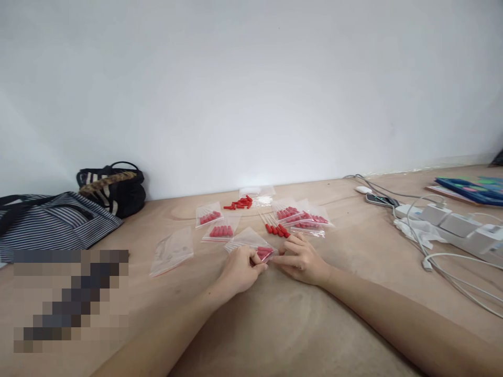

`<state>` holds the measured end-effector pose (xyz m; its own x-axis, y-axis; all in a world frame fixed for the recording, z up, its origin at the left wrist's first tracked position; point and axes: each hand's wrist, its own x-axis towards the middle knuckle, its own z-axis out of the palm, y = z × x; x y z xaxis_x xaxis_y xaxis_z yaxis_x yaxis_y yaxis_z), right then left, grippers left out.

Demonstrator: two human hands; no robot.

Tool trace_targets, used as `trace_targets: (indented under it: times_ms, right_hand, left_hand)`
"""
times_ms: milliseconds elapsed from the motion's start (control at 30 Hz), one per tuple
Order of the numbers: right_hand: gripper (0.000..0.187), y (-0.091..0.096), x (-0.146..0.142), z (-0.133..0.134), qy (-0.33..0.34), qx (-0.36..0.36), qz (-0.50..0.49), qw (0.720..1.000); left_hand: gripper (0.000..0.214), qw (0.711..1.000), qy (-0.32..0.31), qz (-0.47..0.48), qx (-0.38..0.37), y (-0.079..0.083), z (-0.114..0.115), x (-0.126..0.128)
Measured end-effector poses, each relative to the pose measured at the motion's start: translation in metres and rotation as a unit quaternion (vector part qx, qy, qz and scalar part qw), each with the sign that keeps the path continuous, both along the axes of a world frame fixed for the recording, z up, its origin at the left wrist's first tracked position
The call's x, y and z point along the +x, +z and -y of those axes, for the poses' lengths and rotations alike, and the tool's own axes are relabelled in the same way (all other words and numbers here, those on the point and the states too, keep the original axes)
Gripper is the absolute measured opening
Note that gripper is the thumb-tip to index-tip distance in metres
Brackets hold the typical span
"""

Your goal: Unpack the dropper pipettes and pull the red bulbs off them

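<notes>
My left hand [241,268] is closed in a pinch on the near edge of a clear zip bag [245,240]. Inside that bag lie a few thin sticks with red tips [264,251]. The curled fingers of my right hand [302,259] meet the bag's right corner and appear to pinch it; the thumb is partly hidden. Just beyond the right hand, several loose red-tipped sticks [275,229] lie side by side. Filled zip bags [291,212] overlap behind them. To the left are two more filled bags [222,230] and a flat zip bag [173,251] without red tips.
Loose red caps [240,203] are heaped near the wall, beside a bag of pale sticks [261,198]. At right lie a power strip [458,233] with chargers, cables and a phone [379,199]. A striped bag [66,222] and a black bag [126,193] stand at left.
</notes>
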<state>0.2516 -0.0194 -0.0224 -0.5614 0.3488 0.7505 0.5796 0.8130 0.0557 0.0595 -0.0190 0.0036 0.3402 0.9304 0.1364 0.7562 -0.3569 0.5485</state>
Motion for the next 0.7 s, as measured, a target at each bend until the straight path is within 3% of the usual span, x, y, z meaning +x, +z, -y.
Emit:
trace_targets:
  times_ms: [300, 533, 700]
  right_hand:
    - [0.015, -0.001, -0.009, -0.003, -0.010, -0.003, -0.008, 1.000]
    - [0.011, 0.000, -0.011, -0.005, 0.019, 0.043, -0.017, 0.999]
    - [0.012, 0.000, -0.014, -0.006, 0.034, 0.038, -0.016, 0.999]
  left_hand:
    - [0.020, 0.996, 0.026, 0.051, -0.069, 0.000, -0.001, 0.000]
    - [0.019, 0.996, 0.033, 0.050, -0.067, 0.001, 0.000, 0.000]
    - [0.020, 0.996, 0.035, 0.051, -0.066, 0.001, 0.000, 0.001]
